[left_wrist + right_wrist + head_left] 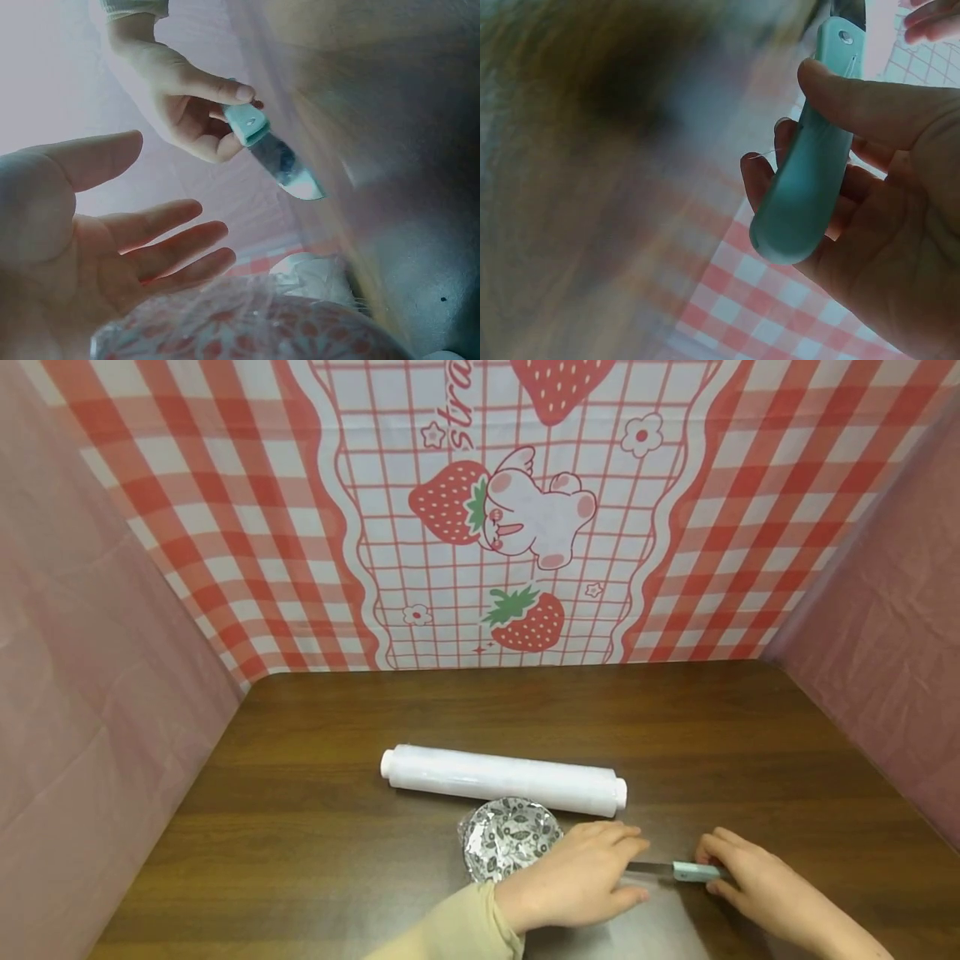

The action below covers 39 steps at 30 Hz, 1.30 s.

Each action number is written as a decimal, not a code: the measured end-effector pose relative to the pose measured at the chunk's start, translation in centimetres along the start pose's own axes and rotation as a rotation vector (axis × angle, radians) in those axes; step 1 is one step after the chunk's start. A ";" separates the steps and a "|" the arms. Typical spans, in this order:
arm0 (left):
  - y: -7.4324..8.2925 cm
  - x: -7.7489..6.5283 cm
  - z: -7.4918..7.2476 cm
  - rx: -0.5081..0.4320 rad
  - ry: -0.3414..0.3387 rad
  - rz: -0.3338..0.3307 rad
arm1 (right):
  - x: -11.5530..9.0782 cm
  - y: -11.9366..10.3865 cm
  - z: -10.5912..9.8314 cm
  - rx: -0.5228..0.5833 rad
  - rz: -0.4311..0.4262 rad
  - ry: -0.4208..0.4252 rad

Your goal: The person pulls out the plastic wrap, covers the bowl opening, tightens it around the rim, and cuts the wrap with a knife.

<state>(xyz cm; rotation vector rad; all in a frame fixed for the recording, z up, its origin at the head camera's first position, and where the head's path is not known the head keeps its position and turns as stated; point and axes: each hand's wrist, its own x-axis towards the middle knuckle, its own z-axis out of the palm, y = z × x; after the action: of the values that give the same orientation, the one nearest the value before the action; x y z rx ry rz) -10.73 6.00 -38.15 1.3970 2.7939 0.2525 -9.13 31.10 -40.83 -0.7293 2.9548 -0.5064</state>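
Note:
My right hand (761, 881) grips a knife (694, 872) by its pale teal handle, thumb on one side and fingers curled round the other. The blade is bare and points left toward my left hand (573, 872). That hand has its fingers extended and thumb spread, with nothing held; in the left wrist view its palm (45, 285) is apart from the knife blade (289, 169). Just behind the left hand is a leaf-patterned bowl (506, 837) with shiny clear film over it and bunched at its left side. The left hand and sleeve hide the bowl's near right part.
A long roll of clear plastic wrap (502, 778) lies across the brown wooden table (315, 827), just beyond the bowl. A red-and-white strawberry cloth (525, 527) hangs at the back. Pink cloths (97, 635) stand along both sides.

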 end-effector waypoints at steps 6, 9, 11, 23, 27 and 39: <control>-0.2 -0.1 0.0 0.001 0.034 -0.012 | 0.1 -0.8 -0.7 -0.027 -0.062 0.096; -0.3 -0.1 -0.1 0.007 0.044 -0.012 | 0.2 -1.2 -1.1 -0.024 -0.096 0.138; -0.4 -0.1 -0.2 0.008 0.059 -0.011 | 0.3 -1.5 -1.4 -0.026 -0.116 0.160; -1.6 -0.9 -1.5 -0.087 0.219 -0.046 | 1.5 -4.0 -1.7 -0.015 -0.230 0.279; -2.0 -1.0 -1.9 -0.123 0.261 -0.047 | 2.1 -4.9 -1.9 -0.010 -0.235 0.317; -3.4 -2.3 -2.9 -0.196 0.322 -0.115 | 4.4 -7.8 -2.3 -0.015 -0.265 0.351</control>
<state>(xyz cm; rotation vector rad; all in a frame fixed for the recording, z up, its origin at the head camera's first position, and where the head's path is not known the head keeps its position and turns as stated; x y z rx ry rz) -12.30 1.73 -35.92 1.2441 2.9785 0.7905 -9.93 23.29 -35.98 -1.1537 3.1956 -0.6959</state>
